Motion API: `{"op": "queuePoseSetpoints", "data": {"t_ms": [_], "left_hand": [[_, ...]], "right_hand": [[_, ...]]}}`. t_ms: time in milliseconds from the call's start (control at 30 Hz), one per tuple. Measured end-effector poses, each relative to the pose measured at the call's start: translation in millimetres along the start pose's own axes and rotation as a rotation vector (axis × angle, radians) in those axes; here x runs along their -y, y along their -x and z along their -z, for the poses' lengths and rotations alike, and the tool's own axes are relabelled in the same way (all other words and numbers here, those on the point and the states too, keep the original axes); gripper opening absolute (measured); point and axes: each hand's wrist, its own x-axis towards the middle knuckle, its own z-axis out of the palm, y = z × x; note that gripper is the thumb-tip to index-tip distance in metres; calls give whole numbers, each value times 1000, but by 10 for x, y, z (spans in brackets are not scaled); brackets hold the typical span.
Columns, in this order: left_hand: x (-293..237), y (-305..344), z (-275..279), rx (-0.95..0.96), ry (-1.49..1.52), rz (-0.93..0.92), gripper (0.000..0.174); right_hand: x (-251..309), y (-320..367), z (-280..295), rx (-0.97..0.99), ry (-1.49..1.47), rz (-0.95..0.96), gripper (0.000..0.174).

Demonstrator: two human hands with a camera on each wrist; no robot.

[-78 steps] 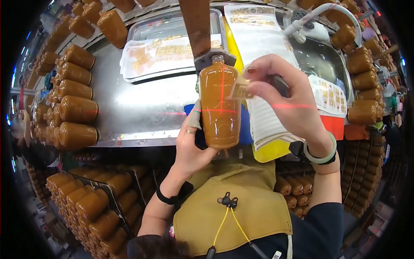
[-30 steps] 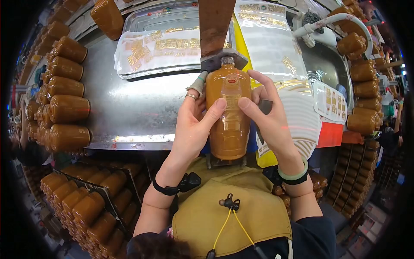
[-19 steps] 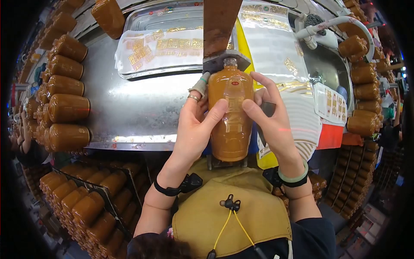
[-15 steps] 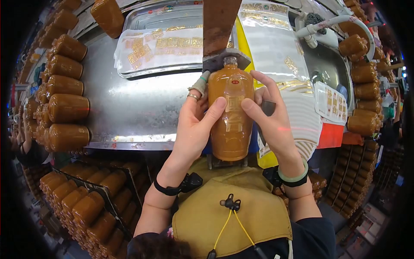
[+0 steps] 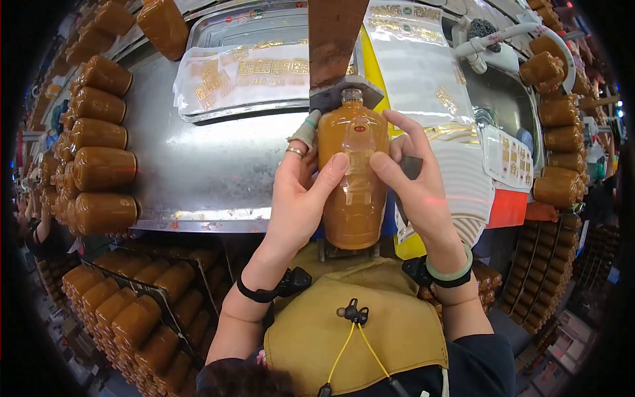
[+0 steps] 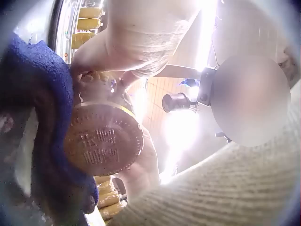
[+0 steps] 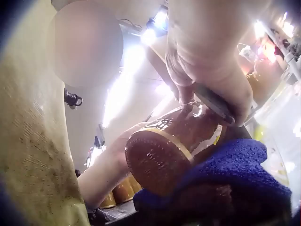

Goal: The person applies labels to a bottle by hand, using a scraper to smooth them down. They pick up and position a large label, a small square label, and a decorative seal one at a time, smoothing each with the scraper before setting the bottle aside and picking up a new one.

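An amber-brown glass bottle (image 5: 355, 208) lies with its neck at a metal bracket (image 5: 331, 94), base toward the body. Its front bears a small red oval mark and pale gold decals (image 5: 359, 161). My left hand (image 5: 297, 198) grips the bottle's left side, thumb on the front; a cloth cover (image 5: 304, 132) wraps one finger. Opposite it, my right hand (image 5: 417, 185) holds the right side, its thumb on the decal's edge. A dark flat blade-like piece (image 7: 214, 103) is tucked in that hand. Both wrist views show the bottle's embossed base above blue cloth (image 7: 225, 165).
Brown bottles (image 5: 106, 169) line the left of the metal worktop (image 5: 198, 165), with more on racks below. A tray (image 5: 264, 109) bears gold decal sheets at the back. Right are decal papers (image 5: 417, 79), a sink with a white faucet (image 5: 503, 34) and a smaller decal sheet (image 5: 506, 159).
Earlier my right hand pinched a small gold decal beside the bottle. Now the decal is on the bottle's front and both thumbs rest there. Over the last half second the hands barely shift.
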Motion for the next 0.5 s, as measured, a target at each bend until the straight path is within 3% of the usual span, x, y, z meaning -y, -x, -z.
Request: {"op": "queuePoseSetpoints", "data": {"t_ms": [233, 300, 333, 500], "left_hand": [[-36, 6, -33, -5, -37, -25, 67], [-51, 4, -44, -16, -3, 1, 71], [-42, 9, -52, -17, -2, -3, 71], [-30, 13, -89, -3, -56, -75, 71]], "right_hand": [[-1, -35, 2, -29, 44, 24, 56], [39, -96, 65, 9, -35, -45, 49], [79, -127, 81, -4, -42, -16, 37], [254, -343, 74, 37, 83, 37, 26]]}}
